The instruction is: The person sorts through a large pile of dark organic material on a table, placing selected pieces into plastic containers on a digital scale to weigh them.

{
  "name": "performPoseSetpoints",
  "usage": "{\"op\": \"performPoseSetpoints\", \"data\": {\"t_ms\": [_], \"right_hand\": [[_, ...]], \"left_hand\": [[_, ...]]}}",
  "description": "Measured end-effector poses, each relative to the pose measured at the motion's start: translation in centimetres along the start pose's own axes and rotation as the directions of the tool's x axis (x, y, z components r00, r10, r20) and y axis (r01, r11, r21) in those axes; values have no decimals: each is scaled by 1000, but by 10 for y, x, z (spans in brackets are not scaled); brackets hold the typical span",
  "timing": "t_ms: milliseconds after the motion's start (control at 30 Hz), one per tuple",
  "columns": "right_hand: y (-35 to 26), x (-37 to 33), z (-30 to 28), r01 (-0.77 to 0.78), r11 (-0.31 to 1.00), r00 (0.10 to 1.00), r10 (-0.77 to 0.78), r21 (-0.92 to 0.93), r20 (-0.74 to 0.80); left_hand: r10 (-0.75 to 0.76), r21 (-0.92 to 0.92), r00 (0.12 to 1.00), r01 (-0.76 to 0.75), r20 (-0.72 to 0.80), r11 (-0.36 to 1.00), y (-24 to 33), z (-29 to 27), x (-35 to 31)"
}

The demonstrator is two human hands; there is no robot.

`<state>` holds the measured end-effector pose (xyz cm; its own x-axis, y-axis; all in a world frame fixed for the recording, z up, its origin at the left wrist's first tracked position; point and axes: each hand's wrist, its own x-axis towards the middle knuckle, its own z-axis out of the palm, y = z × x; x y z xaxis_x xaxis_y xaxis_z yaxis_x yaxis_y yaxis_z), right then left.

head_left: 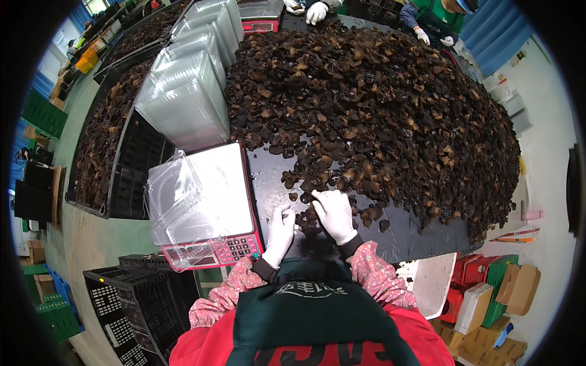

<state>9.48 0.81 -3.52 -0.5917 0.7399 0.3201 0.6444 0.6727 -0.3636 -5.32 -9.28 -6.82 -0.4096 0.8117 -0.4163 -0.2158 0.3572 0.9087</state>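
Both my hands wear white gloves and work low over the dark table (268, 177), at the near edge of a big heap of brown-black wood ear mushrooms (378, 104). My left hand (281, 236) is closed with its fingers curled inward; whatever they hold is hidden. Across a small gap, my right hand (335, 216) bends its fingers and thumb down at a dark mushroom piece (305, 198) by its fingertips. Several loose mushrooms (309, 221) lie between the two hands.
Left of my hands stands a red digital scale (241, 247) with a clear plastic box (174, 189) on it. Stacked clear boxes (189, 104) rise behind it. Black crates (140, 165) flank the table's left. Co-workers' gloved hands (317, 13) reach in at the far side.
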Motion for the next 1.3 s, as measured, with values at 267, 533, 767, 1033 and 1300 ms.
{"op": "performPoseSetpoints", "data": {"t_ms": [267, 533, 767, 1033, 1300], "right_hand": [[-1, -6, 2, 2, 1000, 999, -2, -6, 42], [-4, 35, -9, -67, 988, 998, 67, -142, -5], [-4, 27, -14, -97, 988, 995, 93, -122, -41], [-36, 2, -44, -227, 747, 973, 157, 624, 167], [-2, -64, -115, -420, 722, 898, 417, 550, 138]], "left_hand": [[324, 616, 946, -256, 1, 745, 9, 14, 29], [248, 698, 965, -122, -81, 705, 9, 21, 33], [369, 448, 916, -266, -158, 853, 2, 10, 32], [10, -167, 908, 66, 420, 984, 39, 8, 11], [-5, -48, 811, 40, 586, 998, 50, 18, -13]]}}
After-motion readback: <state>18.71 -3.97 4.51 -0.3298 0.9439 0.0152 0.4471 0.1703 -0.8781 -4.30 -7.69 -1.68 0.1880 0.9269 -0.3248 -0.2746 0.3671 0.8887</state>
